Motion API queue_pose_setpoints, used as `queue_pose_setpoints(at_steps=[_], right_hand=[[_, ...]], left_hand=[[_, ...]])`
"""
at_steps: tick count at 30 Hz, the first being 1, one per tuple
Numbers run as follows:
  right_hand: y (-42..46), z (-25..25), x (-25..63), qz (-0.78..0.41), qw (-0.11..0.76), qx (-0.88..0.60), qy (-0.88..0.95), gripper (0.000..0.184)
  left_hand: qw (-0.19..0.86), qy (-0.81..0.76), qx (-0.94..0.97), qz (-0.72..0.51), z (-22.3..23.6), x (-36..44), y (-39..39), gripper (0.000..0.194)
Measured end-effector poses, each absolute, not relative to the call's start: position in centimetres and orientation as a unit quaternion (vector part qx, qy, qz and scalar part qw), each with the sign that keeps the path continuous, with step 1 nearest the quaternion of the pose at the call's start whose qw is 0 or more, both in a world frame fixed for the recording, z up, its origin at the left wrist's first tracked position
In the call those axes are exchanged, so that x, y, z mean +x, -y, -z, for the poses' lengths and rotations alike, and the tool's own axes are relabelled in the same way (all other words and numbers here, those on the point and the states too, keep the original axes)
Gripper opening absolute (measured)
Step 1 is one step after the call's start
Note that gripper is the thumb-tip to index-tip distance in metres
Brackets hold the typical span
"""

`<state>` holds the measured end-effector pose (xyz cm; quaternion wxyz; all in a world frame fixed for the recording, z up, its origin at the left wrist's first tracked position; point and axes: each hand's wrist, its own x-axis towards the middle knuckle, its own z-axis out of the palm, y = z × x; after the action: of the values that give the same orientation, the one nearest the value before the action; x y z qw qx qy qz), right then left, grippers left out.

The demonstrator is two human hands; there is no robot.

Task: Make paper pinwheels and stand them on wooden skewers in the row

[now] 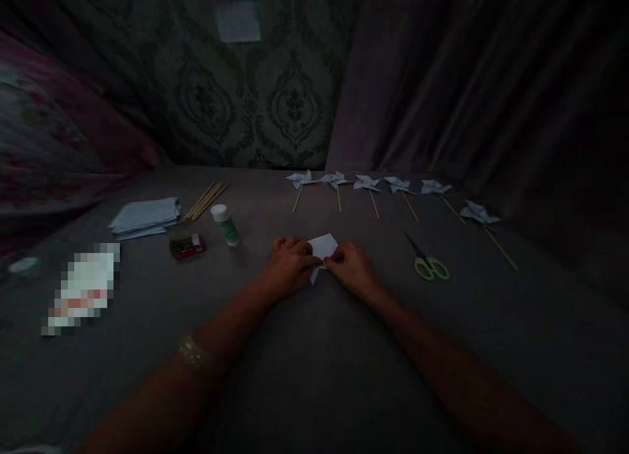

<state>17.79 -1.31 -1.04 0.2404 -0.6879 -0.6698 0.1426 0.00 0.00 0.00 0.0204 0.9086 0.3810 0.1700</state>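
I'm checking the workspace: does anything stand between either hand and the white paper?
Nothing visible: the left hand and right hand both touch the white paper; the scissors lie apart, to the right.

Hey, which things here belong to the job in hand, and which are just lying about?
Probably the job's:
white paper held in left hand and right hand
stacked white sheets
thin sticks
pinwheels
scissors
white-capped bottle
small red box

Seemingly just lying about:
pixelated packet
pale round object
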Motion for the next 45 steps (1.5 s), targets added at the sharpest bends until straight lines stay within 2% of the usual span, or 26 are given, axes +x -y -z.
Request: queue_pose_setpoints(at_steps=[6,13,15,18,22,31,45], right_hand=[[1.4,1.6,17.8,-0.125,0.272,-0.676,0.674,0.014],[1.3,2.7,18.8,-0.106,0.368,-0.62,0.685,0.011],[1.6,2.6,19.0,-0.101,0.374,-0.602,0.698,0.016],[2.3,2.1,19.0,-0.075,0.356,-0.585,0.725,0.027],[3.1,1.3,18.5,-0.036,0.308,-0.563,0.767,0.032],[3.4,1.2,18.1,0.001,0.248,-0.555,0.794,0.034],[3.5,0.8,17.7,0.014,0.206,-0.562,0.801,0.033]], left_hand=[[0.02,-0.378,0.911,-0.163,-0.1,0.2,0.2,0.026],[0.003,-0.373,0.912,-0.173,0.0,0.1,0.2,0.026],[0.001,-0.371,0.912,-0.174,0.1,0.1,0.2,0.026],[-0.003,-0.37,0.912,-0.18,0.3,0.1,0.2,0.025],[-0.004,-0.371,0.911,-0.179,0.2,0.1,0.3,0.027],[-0.004,-0.378,0.91,-0.172,0.2,0.2,0.5,0.025],[-0.006,-0.384,0.909,-0.163,-0.2,0.2,0.8,0.026]])
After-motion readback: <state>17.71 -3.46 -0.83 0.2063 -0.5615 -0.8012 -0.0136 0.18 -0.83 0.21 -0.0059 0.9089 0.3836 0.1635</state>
